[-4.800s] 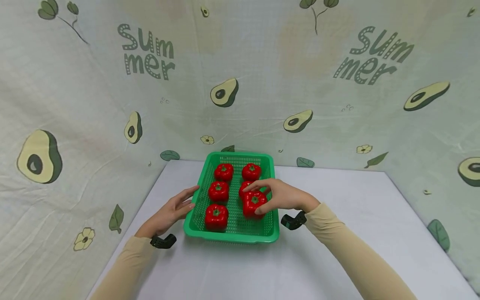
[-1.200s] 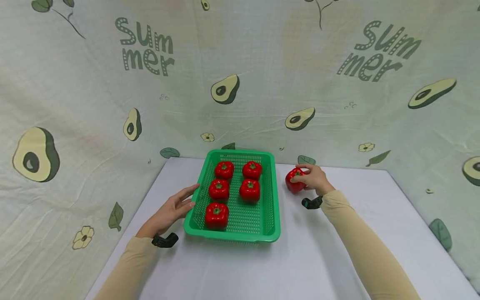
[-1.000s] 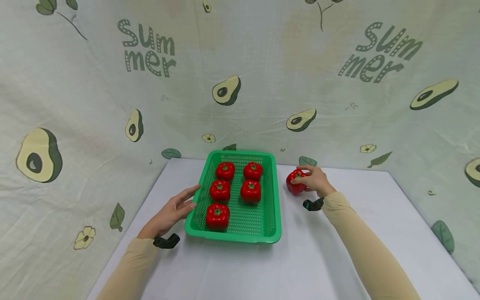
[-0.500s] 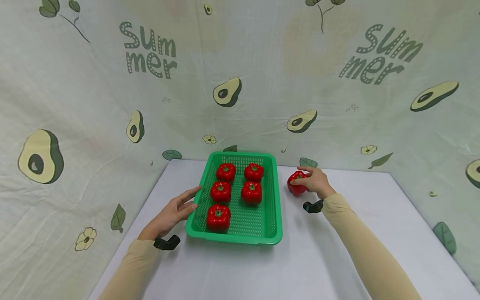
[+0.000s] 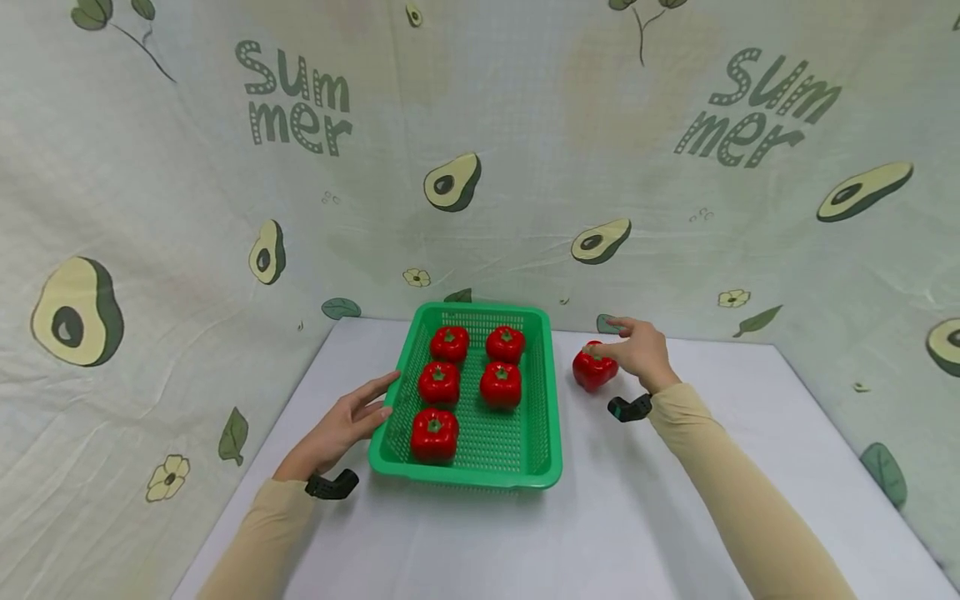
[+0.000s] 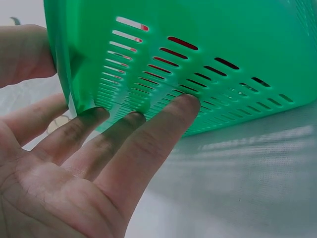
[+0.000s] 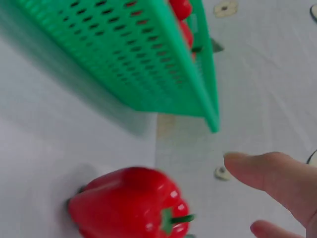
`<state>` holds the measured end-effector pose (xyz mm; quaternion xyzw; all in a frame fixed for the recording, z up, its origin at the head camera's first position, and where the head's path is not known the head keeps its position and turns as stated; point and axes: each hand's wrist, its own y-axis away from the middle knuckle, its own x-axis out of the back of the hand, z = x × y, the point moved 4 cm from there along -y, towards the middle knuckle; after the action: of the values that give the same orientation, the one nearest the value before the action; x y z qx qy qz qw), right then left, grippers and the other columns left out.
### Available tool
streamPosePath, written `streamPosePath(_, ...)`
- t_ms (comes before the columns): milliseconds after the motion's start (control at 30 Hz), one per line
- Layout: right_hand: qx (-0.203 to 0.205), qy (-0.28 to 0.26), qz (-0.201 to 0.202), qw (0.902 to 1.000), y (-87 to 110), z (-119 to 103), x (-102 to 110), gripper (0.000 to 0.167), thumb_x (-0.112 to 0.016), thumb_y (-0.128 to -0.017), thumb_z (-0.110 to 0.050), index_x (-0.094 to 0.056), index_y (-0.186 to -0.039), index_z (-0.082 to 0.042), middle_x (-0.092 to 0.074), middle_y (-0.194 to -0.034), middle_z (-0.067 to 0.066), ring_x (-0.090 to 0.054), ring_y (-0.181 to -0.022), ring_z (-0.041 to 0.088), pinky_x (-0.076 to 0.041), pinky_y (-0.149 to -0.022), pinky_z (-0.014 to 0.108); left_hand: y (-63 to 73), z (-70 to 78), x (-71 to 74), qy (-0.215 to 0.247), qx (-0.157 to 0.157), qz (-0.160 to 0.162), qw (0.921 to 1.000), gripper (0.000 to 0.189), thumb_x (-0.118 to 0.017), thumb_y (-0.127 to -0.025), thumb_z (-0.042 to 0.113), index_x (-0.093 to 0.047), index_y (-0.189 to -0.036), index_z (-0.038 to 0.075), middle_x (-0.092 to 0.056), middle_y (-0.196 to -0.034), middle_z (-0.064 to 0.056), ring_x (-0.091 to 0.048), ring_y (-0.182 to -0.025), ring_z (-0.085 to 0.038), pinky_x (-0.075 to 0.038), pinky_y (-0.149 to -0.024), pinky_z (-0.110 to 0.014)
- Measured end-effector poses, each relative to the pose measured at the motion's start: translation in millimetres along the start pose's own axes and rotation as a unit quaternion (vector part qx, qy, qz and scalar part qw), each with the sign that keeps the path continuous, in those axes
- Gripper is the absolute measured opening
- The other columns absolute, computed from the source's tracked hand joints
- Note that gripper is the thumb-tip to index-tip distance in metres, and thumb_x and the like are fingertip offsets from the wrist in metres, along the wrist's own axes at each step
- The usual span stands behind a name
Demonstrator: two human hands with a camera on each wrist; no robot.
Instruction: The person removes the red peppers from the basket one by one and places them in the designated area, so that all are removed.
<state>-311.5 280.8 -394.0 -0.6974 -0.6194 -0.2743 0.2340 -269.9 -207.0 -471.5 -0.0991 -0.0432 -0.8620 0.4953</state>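
A green plastic basket holds several red bell peppers. My left hand holds the basket's left side. In the left wrist view, the thumb reaches over the rim, its tip hidden, and the fingers lie against the slotted outer wall. Right of the basket, one bell pepper rests on the table. Just above and behind it is my right hand, its thumb and fingers spread. The right wrist view shows this pepper lying tilted, apart from the visible fingers.
The white table runs in front of the basket and to its right. A cloth printed with avocados hangs behind and at both sides. In the right wrist view, the basket's corner rises close to the pepper.
The right hand lifted one bell pepper out of the basket's front right and set it on the table. Its fingers have just parted and risen off it. The left hand stays put.
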Motion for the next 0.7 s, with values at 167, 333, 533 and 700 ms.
streamPosePath(167, 0.028, -0.012, 0.028, 0.9991, 8.5, -22, 5, 0.084, -0.086, -0.095, -0.03, -0.047, -0.163, 0.0, -0.05, -0.157, 0.034, -0.044, -0.143, 0.055, -0.056, -0.104, 0.062, -1.0, 1.0, 1.2, -0.002, 0.0, 0.004, 1.0, 0.067, -0.06, -0.115, 0.019, -0.03, -0.174, 0.011, -0.021, -0.178, -0.025, -0.024, -0.158, -0.059, -0.055, -0.107, -0.057)
streamPosePath(333, 0.031, -0.04, 0.03, 0.9983, 18.8, -40, 5, 0.086, -0.086, -0.095, -0.03, -0.045, -0.164, -0.002, -0.052, -0.156, 0.032, -0.046, -0.145, 0.052, -0.058, -0.101, 0.059, -0.8, 2.4, 0.5, -0.001, 0.004, 0.003, 1.0, 0.068, -0.061, -0.114, 0.018, -0.028, -0.174, 0.01, -0.021, -0.178, -0.025, -0.028, -0.158, -0.057, -0.058, -0.105, -0.05)
streamPosePath(533, 0.034, -0.057, 0.011, 0.9977, 28.6, -58, 1, 0.089, -0.089, -0.093, -0.033, -0.046, -0.165, -0.003, -0.053, -0.156, 0.03, -0.067, -0.121, 0.047, -0.062, -0.094, 0.053, -0.9, 1.5, -0.3, 0.002, 0.006, 0.001, 1.0, 0.068, -0.06, -0.114, 0.017, -0.028, -0.174, 0.01, -0.021, -0.178, -0.025, -0.033, -0.156, -0.055, -0.058, -0.104, -0.045)
streamPosePath(700, 0.037, -0.08, -0.01, 0.9961, 34.5, -70, -3, 0.096, -0.09, -0.092, -0.031, -0.038, -0.169, -0.008, -0.049, -0.159, 0.027, -0.072, -0.11, 0.043, -0.063, -0.093, 0.05, -2.0, 0.9, -0.3, -0.002, 0.002, 0.001, 1.0, 0.068, -0.06, -0.115, 0.017, -0.029, -0.174, 0.01, -0.022, -0.177, -0.025, -0.031, -0.157, -0.057, -0.057, -0.106, -0.052)
